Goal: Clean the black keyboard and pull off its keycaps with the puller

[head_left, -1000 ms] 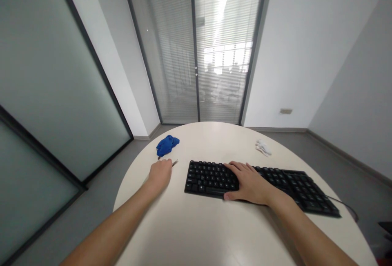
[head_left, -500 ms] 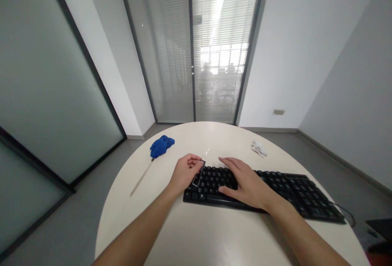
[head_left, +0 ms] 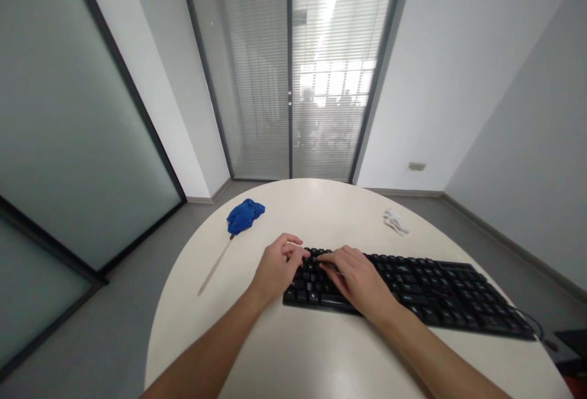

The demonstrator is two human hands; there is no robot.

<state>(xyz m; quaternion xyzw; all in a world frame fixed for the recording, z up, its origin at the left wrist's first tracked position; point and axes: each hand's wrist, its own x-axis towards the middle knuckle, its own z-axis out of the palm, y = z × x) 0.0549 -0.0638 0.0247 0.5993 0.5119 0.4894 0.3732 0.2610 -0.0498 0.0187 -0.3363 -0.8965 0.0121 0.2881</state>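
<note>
A black keyboard [head_left: 440, 292] lies across the white round table, its left end under my hands. My left hand [head_left: 277, 267] is over that end with thumb and forefinger apart, and I see nothing held in it. Close beside it, my right hand [head_left: 355, 276] is above the left keys with its fingers curled in toward the thumb. A thin, greyish edge shows under those fingers, but most of whatever they pinch is hidden.
On the left of the table [head_left: 270, 350] is a bunched blue cloth [head_left: 245, 215], with a thin light stick [head_left: 215, 264] pointing toward me from it. A crumpled white item [head_left: 395, 221] lies at the back right. The keyboard's cable [head_left: 532, 316] runs off the right edge.
The small dark rectangular piece with a light rim has left my left hand, whose fingers have parted. My right hand has moved left and its spread fingers have closed. The keyboard appears slightly further right.
</note>
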